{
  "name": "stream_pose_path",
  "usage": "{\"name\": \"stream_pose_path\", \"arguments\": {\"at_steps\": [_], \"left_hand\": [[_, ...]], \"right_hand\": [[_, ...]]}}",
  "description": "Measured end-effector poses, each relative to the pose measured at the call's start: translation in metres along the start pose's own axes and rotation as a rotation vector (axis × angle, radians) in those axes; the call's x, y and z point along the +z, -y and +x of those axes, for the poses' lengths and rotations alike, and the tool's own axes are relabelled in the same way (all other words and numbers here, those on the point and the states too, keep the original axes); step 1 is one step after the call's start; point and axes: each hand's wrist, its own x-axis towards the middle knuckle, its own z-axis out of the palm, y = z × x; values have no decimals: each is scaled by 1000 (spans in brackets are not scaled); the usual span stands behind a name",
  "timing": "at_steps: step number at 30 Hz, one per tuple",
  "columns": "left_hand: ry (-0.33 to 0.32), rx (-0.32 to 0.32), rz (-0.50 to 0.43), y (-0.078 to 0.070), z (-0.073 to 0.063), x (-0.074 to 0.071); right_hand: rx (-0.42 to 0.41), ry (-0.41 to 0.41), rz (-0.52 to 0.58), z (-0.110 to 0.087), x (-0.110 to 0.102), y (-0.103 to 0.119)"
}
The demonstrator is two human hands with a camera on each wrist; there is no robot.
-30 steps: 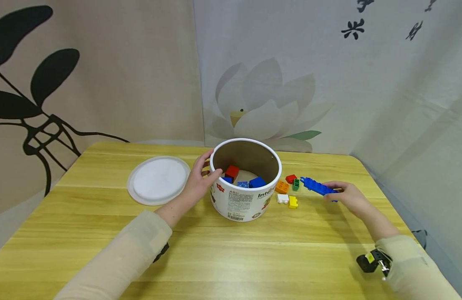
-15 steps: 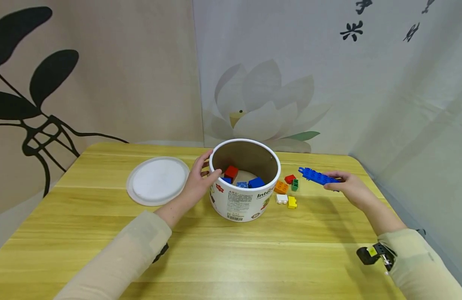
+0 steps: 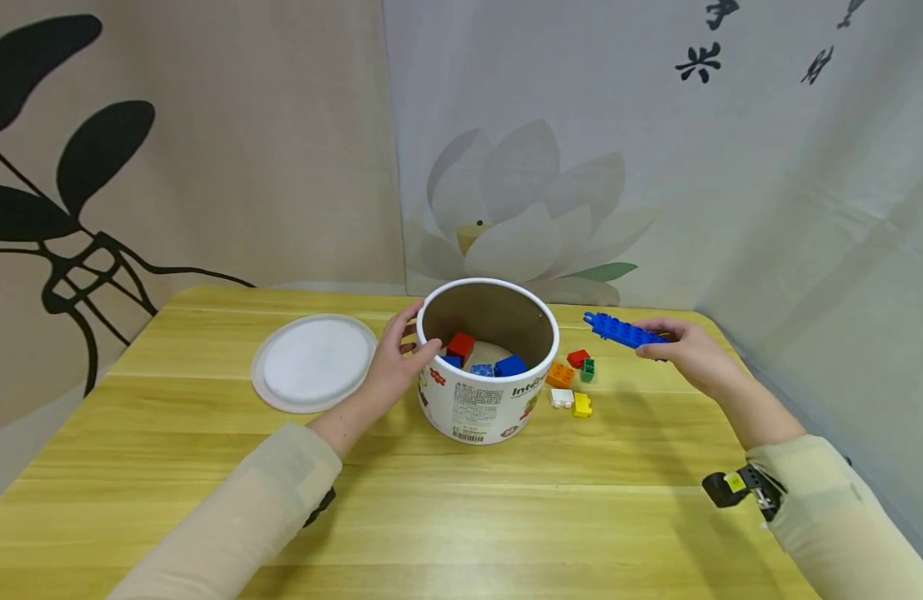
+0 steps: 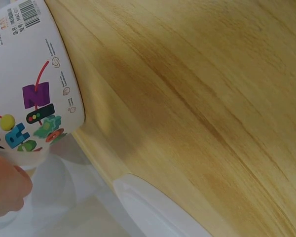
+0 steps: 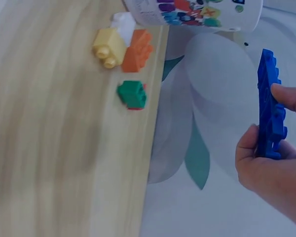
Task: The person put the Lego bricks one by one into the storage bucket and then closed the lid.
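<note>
"Bucket [image 3: 476, 408] and long blue piece [image 3: 622, 331]: where do we see them?"

"We see the bucket upright on the wooden table [image 3: 431, 517] between the 2 hands, nearer the left hand [image 3: 389, 354], which grips it at the rim and wall. The long blue piece we find in the right hand [image 3: 689, 350], pinched between thumb and fingers above the table, its free end pointing toward the left hand."

"What do we make out inside, just past the left thumb?"

"We count 4: 1 red brick [image 3: 461, 344], 2 blue bricks [image 3: 512, 365] and 1 patterned light blue brick [image 3: 483, 370]. The near wall hides part of them from us."

"And outside, between the hands?"

"Beside the bucket, on its right-hand side, we see 5 small bricks: orange brick [image 3: 561, 375], white brick [image 3: 562, 398], yellow brick [image 3: 583, 405], then green brick [image 3: 588, 369] and small red brick [image 3: 578, 358]. Whether those last 2 touch, we cannot tell."

"Beyond the left hand?"

"On its outer side, just beside it, we see a round white lid [image 3: 314, 362] lying flat."
</note>
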Motion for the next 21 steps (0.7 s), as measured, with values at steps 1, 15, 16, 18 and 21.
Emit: {"name": "stream_pose_path", "arguments": {"at_steps": [1,15,16,18,21], "left_hand": [[-1,-1,0,0,0,0],[-11,20,-13,0,0,1],[-15,22,-13,0,0,1],[-25,28,-16,0,1,1],[-30,37,-14,0,1,1]], "right_hand": [[-1,1,1,1,1,3],[-51,34,83,12,16,45],[-56,36,87,12,17,48],[-67,42,97,14,20,55],[-86,48,118,16,26,65]]}}
